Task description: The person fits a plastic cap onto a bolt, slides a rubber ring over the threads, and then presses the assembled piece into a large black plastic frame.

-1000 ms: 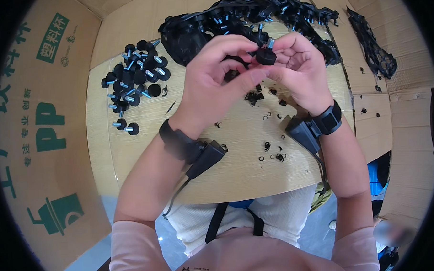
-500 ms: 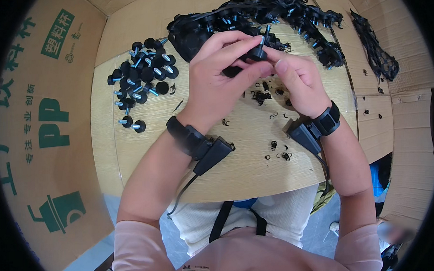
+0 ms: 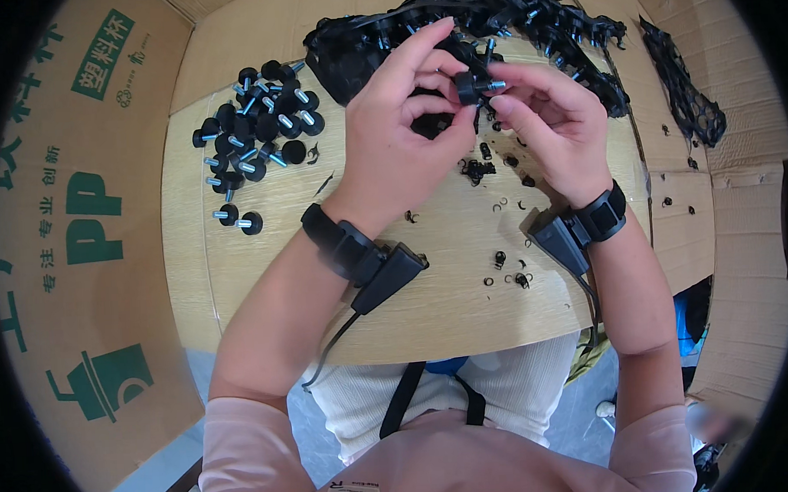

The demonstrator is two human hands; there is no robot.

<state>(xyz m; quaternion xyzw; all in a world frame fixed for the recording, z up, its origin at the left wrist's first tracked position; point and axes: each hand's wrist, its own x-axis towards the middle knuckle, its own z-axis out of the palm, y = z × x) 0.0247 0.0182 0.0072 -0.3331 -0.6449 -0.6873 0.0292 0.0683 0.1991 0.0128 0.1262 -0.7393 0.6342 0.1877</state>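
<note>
My left hand [image 3: 398, 116] grips a black-headed bolt [image 3: 467, 88] by its round black head, between the thumb and bent fingers, with the forefinger stretched upward. The bolt lies sideways, its silvery threaded stud pointing right. Around the stud's end close the thumb and forefinger of my right hand [image 3: 554, 119]; their exact contact is hard to make out. Dark material shows behind my left fingers, too hidden to name. Left of my hands, several loose black-headed bolts [image 3: 266, 125] lie in a pile on the table [image 3: 396, 307].
Strips of black moulded material with more studs [image 3: 579, 66] stretch across the back. Small black scraps and rings [image 3: 521, 281] are scattered in front of my right hand. A black netlike piece [image 3: 684, 97] lies on cardboard at right. Cardboard walls [image 3: 99, 256] surround the table.
The bolt has tipped from upright to sideways, stud toward the right. My left forefinger has straightened upward, and my right hand has opened its thumb and forefinger around the stud's end.
</note>
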